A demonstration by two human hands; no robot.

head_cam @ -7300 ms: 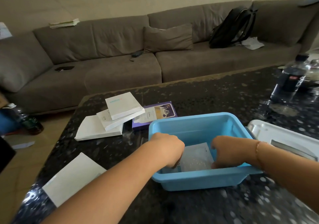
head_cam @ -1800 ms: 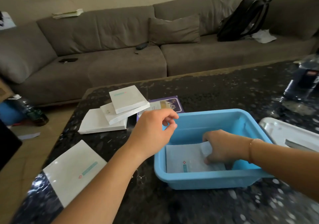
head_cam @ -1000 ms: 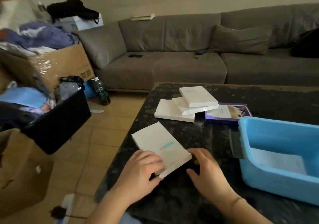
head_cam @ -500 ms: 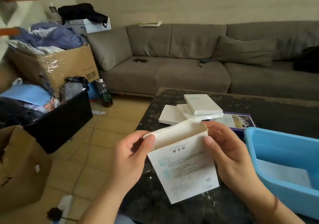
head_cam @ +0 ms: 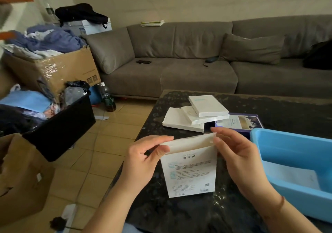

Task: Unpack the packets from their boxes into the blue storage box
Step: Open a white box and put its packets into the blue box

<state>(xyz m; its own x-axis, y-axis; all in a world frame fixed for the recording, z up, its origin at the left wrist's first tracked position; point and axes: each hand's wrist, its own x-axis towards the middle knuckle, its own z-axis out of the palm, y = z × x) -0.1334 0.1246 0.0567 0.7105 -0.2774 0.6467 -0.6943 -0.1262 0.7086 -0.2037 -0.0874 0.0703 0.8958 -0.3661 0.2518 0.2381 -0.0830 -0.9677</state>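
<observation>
Behind the dark bench (head_cam: 179, 214) sits a grey sofa (head_cam: 179, 53). Left hand (head_cam: 142, 161) and right hand (head_cam: 239, 159) pinch the white box (head_cam: 190, 171) by its open flap, beside the blue storage box (head_cam: 287, 143). Tipped too fast, packets might slide out and fall.

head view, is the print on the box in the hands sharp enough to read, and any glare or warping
Head view: the white box held by the left hand and right hand is fairly sharp, but its small print is too fine to read; bright glints on the glossy dark table below it; wide-angle lens bows the sofa; the room is dim, and the top left corner is blurred.
</observation>
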